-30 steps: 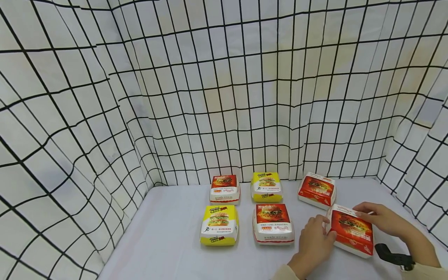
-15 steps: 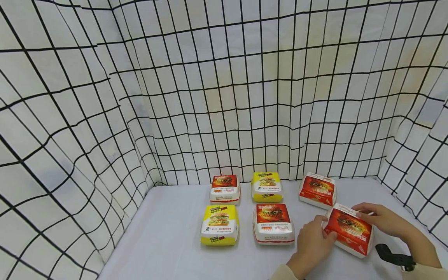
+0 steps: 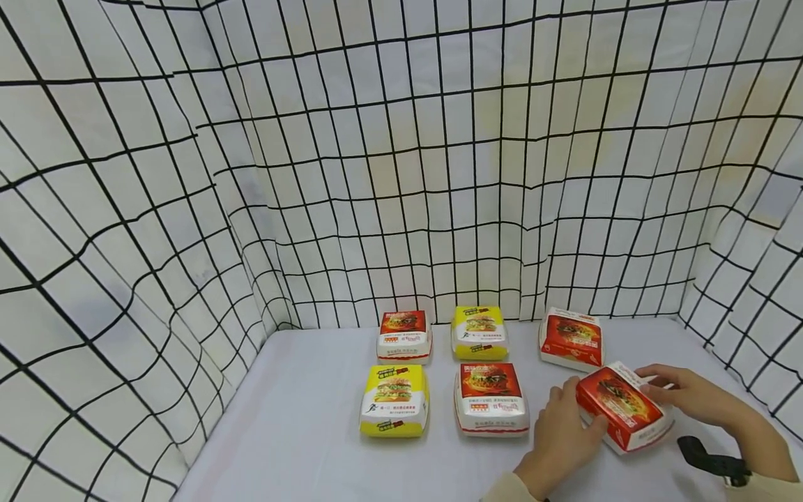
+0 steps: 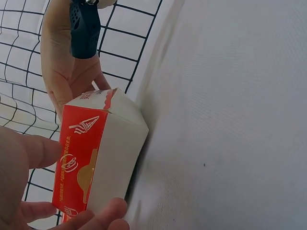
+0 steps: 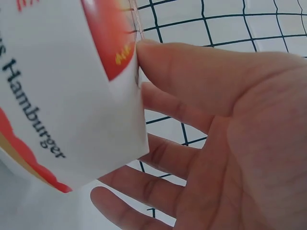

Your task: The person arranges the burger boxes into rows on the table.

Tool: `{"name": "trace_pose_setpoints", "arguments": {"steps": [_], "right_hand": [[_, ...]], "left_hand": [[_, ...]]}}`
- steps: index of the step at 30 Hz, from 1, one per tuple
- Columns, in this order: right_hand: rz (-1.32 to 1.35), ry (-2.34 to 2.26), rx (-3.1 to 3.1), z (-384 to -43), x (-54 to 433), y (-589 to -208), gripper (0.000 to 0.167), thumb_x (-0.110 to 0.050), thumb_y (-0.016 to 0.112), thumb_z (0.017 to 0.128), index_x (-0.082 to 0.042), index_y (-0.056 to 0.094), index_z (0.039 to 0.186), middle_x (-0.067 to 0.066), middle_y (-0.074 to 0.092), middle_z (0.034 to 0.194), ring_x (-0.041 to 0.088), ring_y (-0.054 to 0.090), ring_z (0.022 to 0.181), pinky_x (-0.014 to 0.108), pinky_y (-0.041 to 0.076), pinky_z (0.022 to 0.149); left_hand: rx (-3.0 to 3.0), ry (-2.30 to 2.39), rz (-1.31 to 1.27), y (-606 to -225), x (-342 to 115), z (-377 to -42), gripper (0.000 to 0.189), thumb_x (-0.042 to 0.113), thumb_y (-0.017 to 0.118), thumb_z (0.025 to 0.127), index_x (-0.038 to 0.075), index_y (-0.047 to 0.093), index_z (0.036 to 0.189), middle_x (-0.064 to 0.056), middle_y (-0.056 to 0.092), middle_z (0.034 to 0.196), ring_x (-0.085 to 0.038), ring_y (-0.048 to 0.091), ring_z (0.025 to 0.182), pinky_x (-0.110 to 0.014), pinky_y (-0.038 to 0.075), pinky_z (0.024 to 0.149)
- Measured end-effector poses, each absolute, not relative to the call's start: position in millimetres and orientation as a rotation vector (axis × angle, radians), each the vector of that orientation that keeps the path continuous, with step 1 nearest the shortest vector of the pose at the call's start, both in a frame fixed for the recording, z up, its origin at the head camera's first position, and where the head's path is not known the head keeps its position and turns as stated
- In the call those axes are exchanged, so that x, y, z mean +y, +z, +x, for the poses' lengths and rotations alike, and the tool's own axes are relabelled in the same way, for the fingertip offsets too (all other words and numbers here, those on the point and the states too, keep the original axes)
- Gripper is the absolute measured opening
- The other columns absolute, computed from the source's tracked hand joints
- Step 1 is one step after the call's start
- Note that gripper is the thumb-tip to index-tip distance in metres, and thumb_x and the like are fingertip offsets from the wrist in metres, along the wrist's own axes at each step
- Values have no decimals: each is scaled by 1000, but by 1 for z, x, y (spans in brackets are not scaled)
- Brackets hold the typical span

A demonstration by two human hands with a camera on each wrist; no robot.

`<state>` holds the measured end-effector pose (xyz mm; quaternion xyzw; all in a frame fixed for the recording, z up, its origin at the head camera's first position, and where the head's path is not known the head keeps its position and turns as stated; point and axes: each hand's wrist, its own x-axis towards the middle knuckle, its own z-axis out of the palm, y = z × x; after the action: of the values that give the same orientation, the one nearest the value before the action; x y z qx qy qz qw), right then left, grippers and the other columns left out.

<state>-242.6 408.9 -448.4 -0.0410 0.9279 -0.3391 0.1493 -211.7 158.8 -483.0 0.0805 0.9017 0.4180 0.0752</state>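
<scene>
Both hands hold a red-and-white hamburger box (image 3: pixel 621 404) at the front right of the table. My left hand (image 3: pixel 564 432) grips its left side, thumb on the near face and fingers along the far edge. At the right side, my right hand (image 3: pixel 693 394) pinches the box edge with thumb and fingertips. The left wrist view has the box's red printed side (image 4: pixel 79 153) between the fingers of the left hand, the other hand (image 4: pixel 67 72) beyond it. In the right wrist view, "Hamburger" lettering shows on a white side (image 5: pixel 81 110). Whether the box touches the table is unclear.
Another red box (image 3: pixel 571 338) lies just behind the held one. To the left stand a red-and-white box (image 3: pixel 491 401), a yellow box (image 3: pixel 394 401), and behind them another red-and-white (image 3: pixel 404 338) and yellow box (image 3: pixel 479 333). A black-gridded white curtain (image 3: pixel 401 174) encloses the white table (image 3: pixel 301 418).
The held box has turned clockwise as seen from above, so that a white side now shows at its lower right. Both hands have stayed on it, almost in place.
</scene>
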Motion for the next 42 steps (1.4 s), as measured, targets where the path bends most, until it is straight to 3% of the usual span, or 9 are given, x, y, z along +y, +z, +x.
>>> {"name": "trace_pose_setpoints", "arguments": {"steps": [8,16,25,36,42], "right_hand": [[-137,-990,2663,-241,409,-448,61,-36,58,103,5,45,146,29,61,126,33,61,109,50,57,82],[-178,-1020,2664,-239,406,-449,69,-32,60,102,3,33,155,43,45,140,49,59,116,58,57,83],[-213,-1072,2642,-239,410,-456,74,-34,60,102,2,28,157,44,32,151,54,57,120,60,56,84],[-207,-1087,2640,-240,413,-456,70,-33,63,100,1,33,154,43,41,146,56,54,122,58,57,86],[-230,-1070,2665,-240,416,-457,63,-32,60,102,2,38,150,41,46,143,51,59,117,57,57,85]], "left_hand": [[2685,1250,235,-483,160,-213,64,53,76,87,41,46,143,7,59,125,-21,65,108,-49,56,93],[2716,1190,274,-484,159,-213,71,59,76,85,40,44,145,6,59,126,-23,65,106,-48,56,92],[2680,1135,217,-483,160,-214,79,63,78,80,45,41,148,1,58,140,-30,64,117,-56,55,96],[2673,1139,245,-483,158,-215,72,59,73,86,44,42,149,2,59,139,-29,64,119,-55,54,98],[2695,1157,278,-484,157,-214,64,53,72,90,41,47,147,3,61,128,-25,66,110,-50,55,96]]}}
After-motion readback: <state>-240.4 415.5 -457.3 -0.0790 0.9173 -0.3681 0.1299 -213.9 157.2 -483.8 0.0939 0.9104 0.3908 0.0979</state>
